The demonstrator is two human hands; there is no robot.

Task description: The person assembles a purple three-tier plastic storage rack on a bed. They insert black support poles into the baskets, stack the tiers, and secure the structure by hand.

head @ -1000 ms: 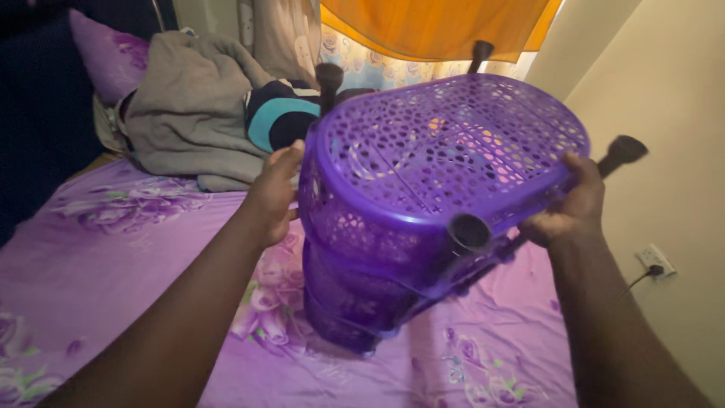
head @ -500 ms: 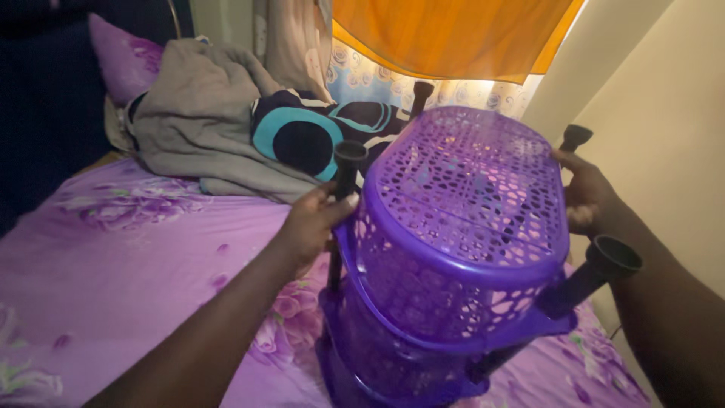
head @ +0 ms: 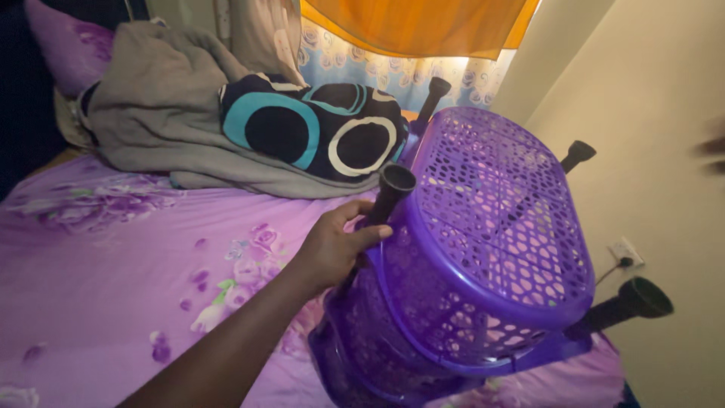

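Observation:
A purple plastic stacked basket rack (head: 498,227) with perforated walls and black tube legs lies tilted on the bed, its underside turned towards me. My left hand (head: 332,245) is closed around the nearest black leg (head: 391,189) at the rack's left corner. Three other legs stick out at the top and right. My right hand (head: 714,151) shows only as a dark blur at the right edge, off the rack and in front of the wall. Whether its fingers are apart is hidden by the blur.
The rack rests on a purple floral bedsheet (head: 113,257). Behind it lie a crumpled grey garment (head: 151,113), a black cushion with teal and white rings (head: 317,128) and a purple pillow (head: 68,45). An orange curtain (head: 415,26) hangs above. A cream wall with a socket (head: 625,251) stands close on the right.
The rack has tipped down onto the bed and turned. My right hand has let go of it and pulled away to the right. My left hand keeps hold of the leg.

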